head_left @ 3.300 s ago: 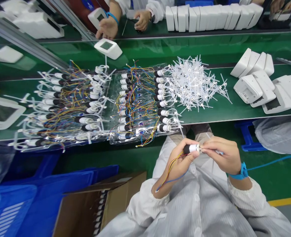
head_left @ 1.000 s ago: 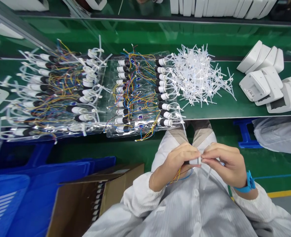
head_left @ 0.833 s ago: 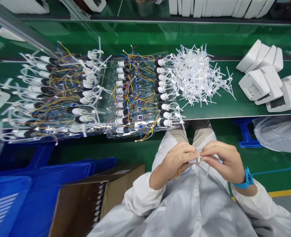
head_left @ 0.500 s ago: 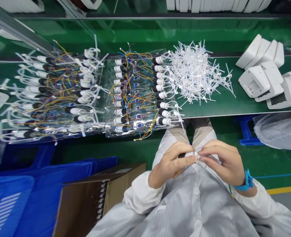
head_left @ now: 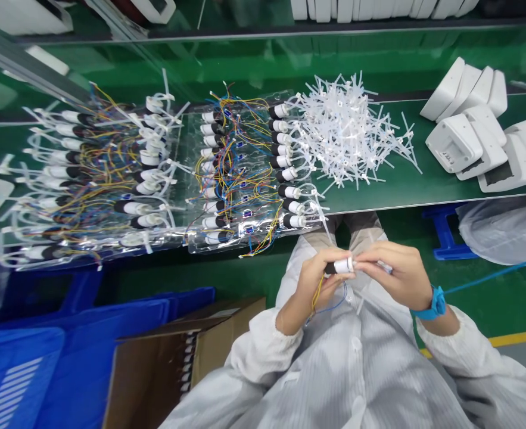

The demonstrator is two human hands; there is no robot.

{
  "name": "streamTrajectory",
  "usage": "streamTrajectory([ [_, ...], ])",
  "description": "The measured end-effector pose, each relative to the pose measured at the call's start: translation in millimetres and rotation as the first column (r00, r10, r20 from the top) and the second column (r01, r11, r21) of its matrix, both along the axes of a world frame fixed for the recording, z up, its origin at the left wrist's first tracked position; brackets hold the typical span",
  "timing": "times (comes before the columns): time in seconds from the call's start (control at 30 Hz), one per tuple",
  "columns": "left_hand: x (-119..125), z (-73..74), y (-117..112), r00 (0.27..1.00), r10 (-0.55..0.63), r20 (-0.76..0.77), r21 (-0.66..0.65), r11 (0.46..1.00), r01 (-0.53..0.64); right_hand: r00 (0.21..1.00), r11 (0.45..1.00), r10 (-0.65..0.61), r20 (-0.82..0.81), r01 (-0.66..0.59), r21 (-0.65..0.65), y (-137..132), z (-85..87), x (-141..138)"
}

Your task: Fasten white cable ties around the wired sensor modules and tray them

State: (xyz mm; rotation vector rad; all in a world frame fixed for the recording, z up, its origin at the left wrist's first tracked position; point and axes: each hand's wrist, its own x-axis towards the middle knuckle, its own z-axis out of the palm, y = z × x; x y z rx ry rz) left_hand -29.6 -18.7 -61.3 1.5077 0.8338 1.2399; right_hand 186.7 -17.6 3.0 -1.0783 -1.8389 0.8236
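My left hand [head_left: 313, 279] is closed round a small cylindrical motor or pump [head_left: 343, 266] with a white body and a black end. Thin yellow and blue wires [head_left: 318, 298] hang from it below my fingers. At its white end, the fingertips of my right hand [head_left: 390, 271] are pinched together on a translucent white tube piece, mostly hidden by the fingers. Both hands are over my lap, in front of the bench edge. Similar wired cylinders [head_left: 295, 221] lie in rows in clear plastic trays [head_left: 193, 241] on the bench.
Right of the trays, a heap of translucent tube pieces [head_left: 347, 131] lies on the green bench [head_left: 397, 193]. White plastic housings [head_left: 454, 143] are stacked farther right. Below left are an open cardboard box [head_left: 227, 339] and blue plastic bins [head_left: 79, 351].
My left hand has turned and opened its grip somewhat, so more of the cylinder's white body shows. My right hand has shifted slightly left and up, still pinching at its end.
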Motion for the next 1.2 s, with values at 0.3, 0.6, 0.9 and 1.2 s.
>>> streamTrajectory([
  [0.3, 48.1, 13.8, -2.3, 0.882, 0.317, 0.349, -0.707, 0.707, 0.026, 0.986, 0.985, -0.122, -0.112, 0.106, -0.135, -2.9, -11.4, 31.8],
  [0.6, 86.6, 26.0, 40.3, 0.826, 0.265, 0.497, -0.710, 0.672, 0.211, 0.849, 0.818, -0.437, -0.298, 0.237, -0.524, 4.3, -52.0, 42.7],
  [0.9, 133.5, 24.3, 88.2, 0.810, 0.173, 0.560, -0.694, 0.633, 0.344, 0.657, 0.771, -0.589, -0.471, 0.283, -0.570, 37.4, -62.4, 59.2],
  [1.2, 138.3, 22.5, 112.9, 0.586, 0.430, 0.687, -0.708, 0.215, 0.672, 0.506, 0.720, -0.673, -0.540, 0.279, -0.635, 77.4, -67.4, 78.1],
])
